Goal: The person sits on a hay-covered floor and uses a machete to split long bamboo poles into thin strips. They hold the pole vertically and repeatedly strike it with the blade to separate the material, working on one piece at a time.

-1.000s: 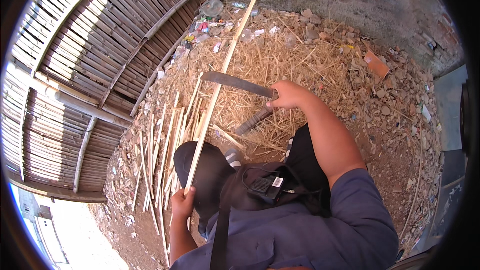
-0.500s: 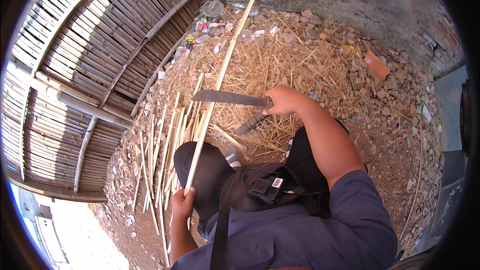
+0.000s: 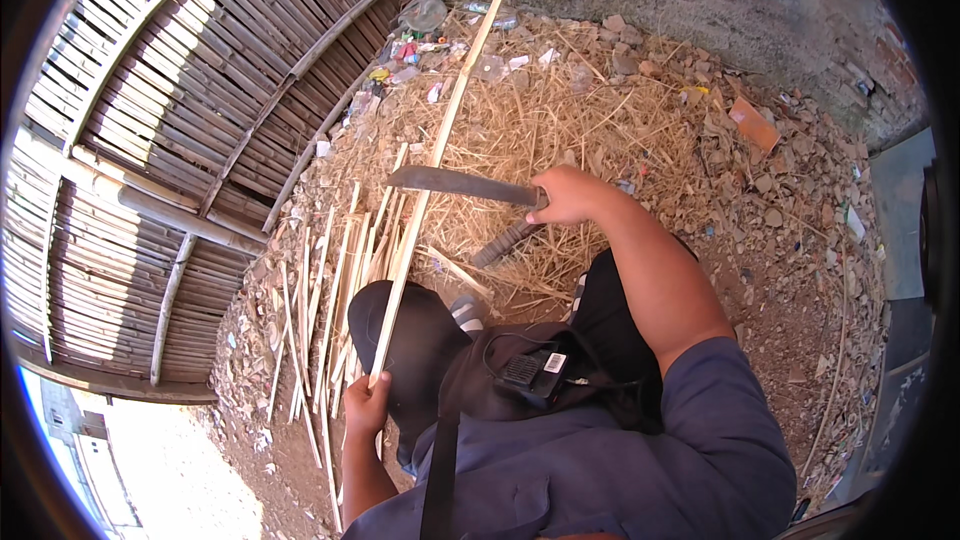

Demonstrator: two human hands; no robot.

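My left hand point(image 3: 366, 408) is closed around the near end of a long, pale bamboo strip point(image 3: 454, 105), beside my left knee. The strip slants up and away to the right, passing over my left thigh. In my right hand point(image 3: 574, 196) is a machete point(image 3: 470, 184), its dark blade pointing left and crossing over the strip. Whether the blade touches the strip, I cannot tell. Just below my right hand, a dark ribbed rod point(image 3: 503, 244) slants across the straw; its upper end runs up to the hand.
Several split strips point(image 3: 330, 310) lie on the ground left of my leg. Wood shavings point(image 3: 540, 130) cover the ground ahead, with litter point(image 3: 410, 50) and rubble around. A bamboo slat wall point(image 3: 180, 110) stands left, a brick wall point(image 3: 720, 0) at the back. A black device point(image 3: 535, 372) rests on my lap.
The strip's far end has shifted slightly left, and the machete tilts a little more, its handle end lower. Both hands keep their hold.
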